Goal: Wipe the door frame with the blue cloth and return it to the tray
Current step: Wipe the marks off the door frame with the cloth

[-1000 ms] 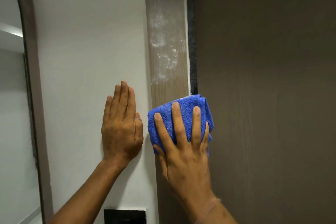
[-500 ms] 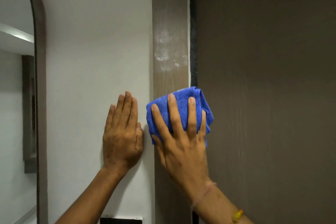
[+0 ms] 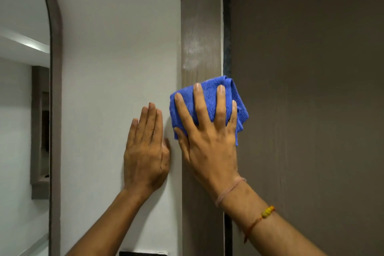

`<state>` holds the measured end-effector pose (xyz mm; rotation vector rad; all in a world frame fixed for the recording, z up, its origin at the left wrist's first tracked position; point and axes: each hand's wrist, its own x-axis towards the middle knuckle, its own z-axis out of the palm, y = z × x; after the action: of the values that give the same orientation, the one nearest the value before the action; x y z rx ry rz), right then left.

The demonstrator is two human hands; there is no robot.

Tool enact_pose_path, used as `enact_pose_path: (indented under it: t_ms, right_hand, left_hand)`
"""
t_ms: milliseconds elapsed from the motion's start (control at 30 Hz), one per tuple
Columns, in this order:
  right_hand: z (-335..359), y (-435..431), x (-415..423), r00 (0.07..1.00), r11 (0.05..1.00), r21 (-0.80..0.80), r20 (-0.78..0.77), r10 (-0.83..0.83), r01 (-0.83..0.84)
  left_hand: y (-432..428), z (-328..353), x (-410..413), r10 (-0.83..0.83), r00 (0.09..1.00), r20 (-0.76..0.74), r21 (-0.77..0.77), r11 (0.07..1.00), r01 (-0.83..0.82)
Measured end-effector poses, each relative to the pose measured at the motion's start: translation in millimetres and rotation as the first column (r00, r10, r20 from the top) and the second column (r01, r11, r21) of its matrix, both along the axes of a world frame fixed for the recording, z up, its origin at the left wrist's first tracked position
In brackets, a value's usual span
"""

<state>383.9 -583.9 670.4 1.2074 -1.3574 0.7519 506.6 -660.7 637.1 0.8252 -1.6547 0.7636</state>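
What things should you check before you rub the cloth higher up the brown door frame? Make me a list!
1. Blue cloth flat under the right hand, fingers spread over it: ok.
2. Cloth lying on the door frame, not the wall: mostly ok, its left edge hangs over the white wall.
3. Left hand braced flat on the wall, clear of the cloth: ok.
4. Whitish smudge above the cloth wiped off: not ok, it shows on the frame.
5. Path upward free of anything in the way: ok.
6. Tray ready for the cloth afterwards: cannot tell, none in view.
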Motion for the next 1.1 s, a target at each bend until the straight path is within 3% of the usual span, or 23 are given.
enact_pose_path:
  t_ms: [133, 267, 500, 700, 833, 1100]
  right_hand:
    - [-0.1, 2.5, -3.6, 0.999, 1.0, 0.016, -0.04, -0.018, 0.019]
    - [11.2, 3.3, -3.0, 0.999, 1.0, 0.025, -0.036, -0.008, 0.009]
    - [107.5, -5.9, 2.2, 0.994, 0.994, -0.024, 0.022, 0.102, -0.102]
    - [59.3, -4.7, 3.3, 0.991, 0.992, -0.041, 0.044, 0.124, -0.123]
    - [31.0, -2.3, 1.3, 0.992, 0.993, -0.022, 0.04, 0.118, -0.117]
    - [59.4, -4.2, -2.7, 0.994, 0.994, 0.007, -0.02, 0.112, -0.112]
  left_hand:
    - [1.7, 42.4, -4.0, -0.057, 0.997, -0.049, 0.006, 0.998, 0.057]
    - [-3.6, 60.0, -6.6, 0.01, 1.0, -0.019, 0.009, 1.0, -0.01]
    - [-6.4, 59.3, -7.4, 0.066, 0.997, -0.034, 0.012, 0.998, -0.065]
    - [-5.4, 58.4, -7.3, 0.001, 1.0, -0.029, 0.008, 1.0, 0.0]
    - [-2.8, 83.7, -1.3, -0.11, 0.988, -0.109, -0.038, 0.994, 0.106]
    - [-15.9, 98.6, 1.2, -0.021, 0.998, -0.059, -0.052, 0.999, 0.018]
